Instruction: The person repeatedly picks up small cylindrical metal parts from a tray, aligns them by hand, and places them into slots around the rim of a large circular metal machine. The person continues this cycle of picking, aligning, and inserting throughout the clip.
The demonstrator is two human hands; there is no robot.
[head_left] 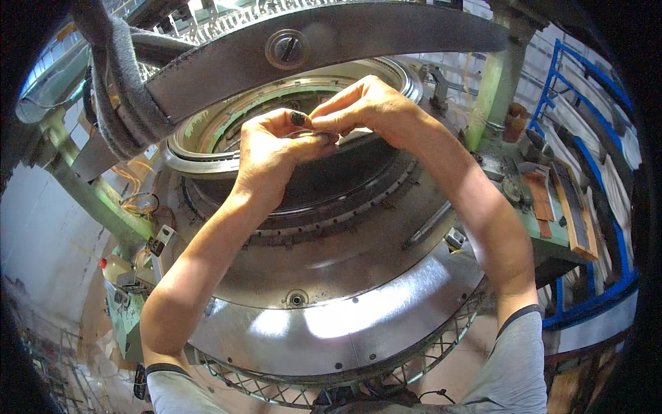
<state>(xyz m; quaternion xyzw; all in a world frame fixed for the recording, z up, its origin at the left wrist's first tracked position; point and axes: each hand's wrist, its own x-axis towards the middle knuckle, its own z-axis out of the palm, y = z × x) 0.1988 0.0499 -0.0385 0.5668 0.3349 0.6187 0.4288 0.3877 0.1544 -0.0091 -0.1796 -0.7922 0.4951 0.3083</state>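
Note:
Both my hands meet above the metal ring (196, 165) of a large round machine. My left hand (265, 152) is closed, its thumb stretched toward the right hand. A small dark lump (298, 119) shows at its curled fingers; whether it is held or stuck on is unclear. My right hand (372, 110) pinches with thumb and forefinger right beside that lump. Whatever lies between its fingertips is too small to make out. Under the hands is the dark wall of the machine's drum (331, 179).
A curved metal bar (386, 34) with a big slotted screw (287, 49) crosses above my hands. Grey padded cords (124, 90) wrap its left end. Green posts (489, 90) flank the machine. At right stand a tool-strewn ledge (552, 241) and a blue rack (586, 138) of pale cloth.

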